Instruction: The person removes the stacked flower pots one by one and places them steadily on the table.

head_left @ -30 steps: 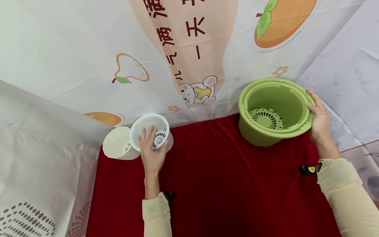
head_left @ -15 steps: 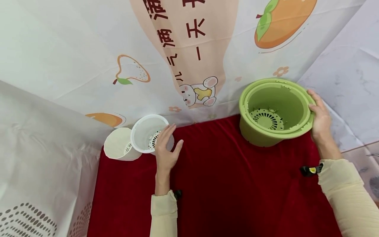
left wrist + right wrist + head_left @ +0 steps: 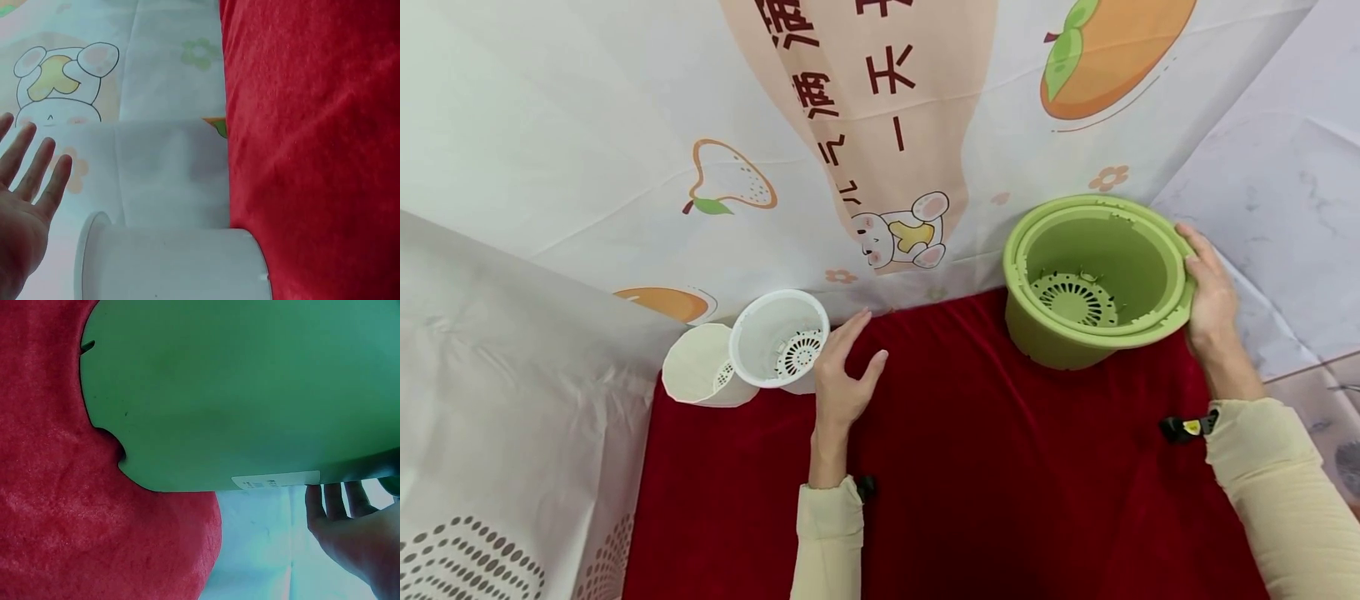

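In the head view, a white flower pot [image 3: 780, 340] with a slotted base stands at the left of the red cloth. My left hand [image 3: 842, 379] is beside its right side, fingers extended and thumb spread. The left wrist view shows that hand [image 3: 25, 206] holding nothing, near the rim of the white pot [image 3: 175, 265] seen from the side. A larger green flower pot [image 3: 1067, 346], with a double rim and slotted base, stands at the right. My right hand [image 3: 1213, 304] holds its right rim. In the right wrist view, fingertips [image 3: 334, 500] touch the pot's wall by a label.
A cream-white pot [image 3: 696, 367] with holes in its base stands left of the white one, overlapped by it. Red cloth [image 3: 955, 467] covers the table. A printed backdrop [image 3: 647, 100] rises behind the pots, and a white curtain [image 3: 512, 400] hangs at left.
My left hand has drawn back from over the white pot and moved right to its outer side. The right hand and the green pot have stayed in place.
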Motion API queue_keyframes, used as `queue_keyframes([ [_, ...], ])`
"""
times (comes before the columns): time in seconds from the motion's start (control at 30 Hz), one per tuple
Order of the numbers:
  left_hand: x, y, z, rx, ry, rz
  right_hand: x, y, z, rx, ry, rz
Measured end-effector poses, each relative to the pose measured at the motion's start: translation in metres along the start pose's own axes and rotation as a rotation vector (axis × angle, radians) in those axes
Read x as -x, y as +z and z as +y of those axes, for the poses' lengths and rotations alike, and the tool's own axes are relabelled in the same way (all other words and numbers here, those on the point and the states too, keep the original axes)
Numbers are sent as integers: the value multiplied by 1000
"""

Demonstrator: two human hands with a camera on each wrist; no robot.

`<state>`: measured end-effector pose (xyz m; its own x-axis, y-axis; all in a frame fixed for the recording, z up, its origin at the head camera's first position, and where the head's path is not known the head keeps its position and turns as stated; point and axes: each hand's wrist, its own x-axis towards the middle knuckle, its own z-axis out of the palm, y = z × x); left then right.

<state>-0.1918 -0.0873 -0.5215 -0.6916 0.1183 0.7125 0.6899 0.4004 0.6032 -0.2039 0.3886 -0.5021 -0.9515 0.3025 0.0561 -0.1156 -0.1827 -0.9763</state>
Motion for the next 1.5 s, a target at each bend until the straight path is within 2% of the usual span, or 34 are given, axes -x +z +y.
queue_keyframes([
  [0.13, -2, 6, 3, 1, 20, -1, 1, 0, 0, -64, 16, -6],
  [0.37, -4, 25, 12, 20, 65, -101, 6, -8, 2, -89, -19, 28],
  [0.57, -7, 38, 19, 36, 102, -121, 6, -7, 3, -110, -12, 3],
  [0.97, -18, 46, 27, 17, 162, -144, 0, -2, 4, -98, -17, 10],
  [1.2, -23, 55, 32, -80, 205, -172, -2, -1, 1, -127, -34, 10],
  [1.37, -29, 61, 35, -171, 238, -216, -3, 1, 1, -164, -8, -1],
  [1.5, -34, 66, 33, -252, 275, -267, -5, 3, 2, -147, -20, 3],
])
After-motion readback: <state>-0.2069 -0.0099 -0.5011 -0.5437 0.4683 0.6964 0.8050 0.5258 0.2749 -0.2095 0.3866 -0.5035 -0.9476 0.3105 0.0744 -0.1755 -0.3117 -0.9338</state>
